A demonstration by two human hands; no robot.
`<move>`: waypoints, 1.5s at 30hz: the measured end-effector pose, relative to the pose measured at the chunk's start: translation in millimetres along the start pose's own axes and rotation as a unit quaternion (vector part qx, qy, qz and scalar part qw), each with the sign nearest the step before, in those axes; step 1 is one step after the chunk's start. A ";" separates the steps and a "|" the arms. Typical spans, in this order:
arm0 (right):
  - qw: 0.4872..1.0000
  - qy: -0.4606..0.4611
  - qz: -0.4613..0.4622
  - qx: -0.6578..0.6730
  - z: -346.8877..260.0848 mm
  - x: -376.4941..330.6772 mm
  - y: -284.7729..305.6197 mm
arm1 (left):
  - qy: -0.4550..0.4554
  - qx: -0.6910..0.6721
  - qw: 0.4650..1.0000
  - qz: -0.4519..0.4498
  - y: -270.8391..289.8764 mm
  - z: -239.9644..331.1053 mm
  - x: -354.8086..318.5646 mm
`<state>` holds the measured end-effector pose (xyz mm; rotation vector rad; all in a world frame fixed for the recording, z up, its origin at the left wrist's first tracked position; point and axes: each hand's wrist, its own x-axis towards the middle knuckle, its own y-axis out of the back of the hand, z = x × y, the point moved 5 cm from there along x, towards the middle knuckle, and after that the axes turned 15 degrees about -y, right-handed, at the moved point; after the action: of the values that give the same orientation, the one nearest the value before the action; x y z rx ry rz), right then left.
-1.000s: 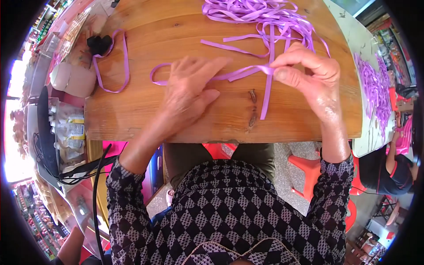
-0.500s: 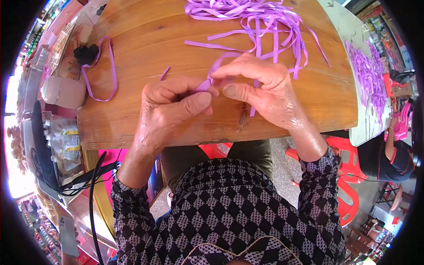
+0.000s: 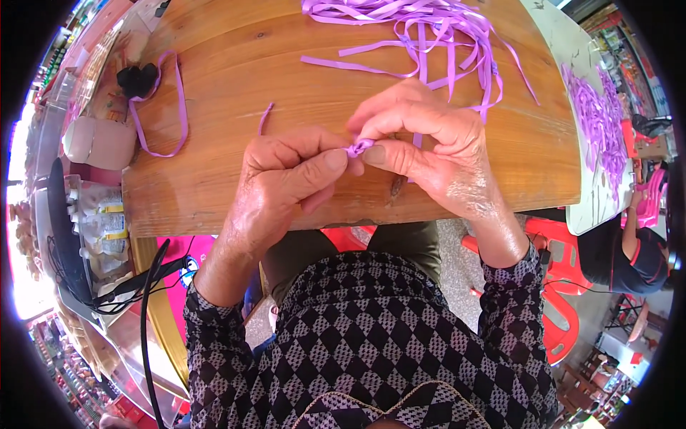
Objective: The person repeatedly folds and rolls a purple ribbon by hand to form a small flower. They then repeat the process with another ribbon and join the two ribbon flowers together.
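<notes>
Between my two hands, just above the near part of the wooden table (image 3: pixel 236 79), is a purple ribbon (image 3: pixel 359 148) bunched into a small knot. My left hand (image 3: pixel 289 171) pinches it from the left with thumb and forefinger. From the right, the thumb and fingers of my right hand (image 3: pixel 432 146) close on the same knot. A thin purple end sticks up behind my left knuckles. Part of the ribbon is hidden by my fingers. Beyond my hands lies a loose heap of purple ribbons (image 3: pixel 429 32), with several strands trailing toward me.
At the left table edge are a purple ribbon loop (image 3: pixel 182 118), a black bunched item (image 3: pixel 137 80) and a pale rounded case (image 3: pixel 100 143). More purple ribbons (image 3: pixel 597 121) lie on a white table at right, near red chairs (image 3: pixel 561 322) and another person (image 3: pixel 622 254).
My right fingertips have come down against the left ones, and both now meet at the ribbon. The ribbon's open loop has been drawn into a small knot.
</notes>
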<state>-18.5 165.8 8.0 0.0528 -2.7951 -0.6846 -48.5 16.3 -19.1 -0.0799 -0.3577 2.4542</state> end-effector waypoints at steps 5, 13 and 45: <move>0.991 -0.073 0.040 0.109 5.9 -4.9 -3.7 | 0.003 0.008 1.000 0.027 -0.2 -5.3 0.9; 0.947 -0.240 -0.048 0.209 12.6 -13.1 -8.0 | 0.021 0.025 0.999 0.023 -0.3 -12.3 1.5; 0.993 -0.101 0.049 0.034 6.0 -26.7 -22.6 | -0.255 0.412 0.874 0.026 -6.6 13.1 -8.5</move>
<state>5.1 151.0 -14.0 -0.1483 -2.9888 -0.6023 -39.8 13.0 -5.0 0.9368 0.5061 2.4417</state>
